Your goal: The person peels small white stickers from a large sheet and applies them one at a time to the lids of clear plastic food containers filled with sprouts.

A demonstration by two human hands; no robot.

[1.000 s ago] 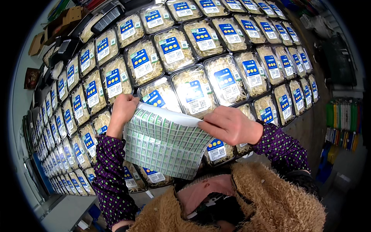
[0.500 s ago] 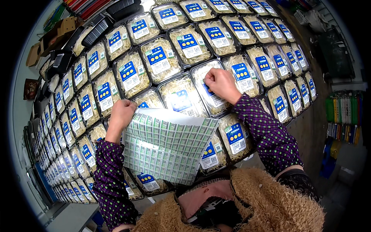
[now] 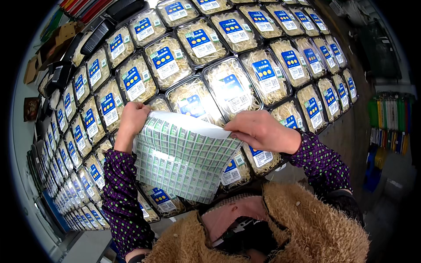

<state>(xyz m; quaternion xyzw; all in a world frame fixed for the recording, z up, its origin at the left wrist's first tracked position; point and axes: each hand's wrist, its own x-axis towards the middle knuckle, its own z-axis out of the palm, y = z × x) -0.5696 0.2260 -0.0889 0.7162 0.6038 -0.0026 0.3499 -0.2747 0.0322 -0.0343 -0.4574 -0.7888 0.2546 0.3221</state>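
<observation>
A sheet of small green-and-grey printed stickers (image 3: 177, 160) hangs over the nearest packs, its blank white upper strip curling. My left hand (image 3: 133, 119) is closed on the sheet's upper left corner. At the upper right corner, the thumb and fingers of my right hand (image 3: 265, 131) pinch the sheet's edge; whether a single sticker is between them cannot be made out. Just beyond the right hand lies a clear-topped pack of bean sprouts (image 3: 217, 83) with a blue-and-white label. Left of it, another sprout pack (image 3: 177, 94) is partly covered by the sheet.
Rows of similar labelled sprout packs (image 3: 169, 41) cover the surface ahead and to the left. Empty black trays (image 3: 97, 36) and cardboard boxes (image 3: 66, 33) stand at the far left. Coloured stacked items (image 3: 390, 120) are at the right, beyond the floor.
My right hand has come back from a sprout pack to the sheet's upper right corner and now pinches it. The left hand keeps its hold. The view has shifted slightly.
</observation>
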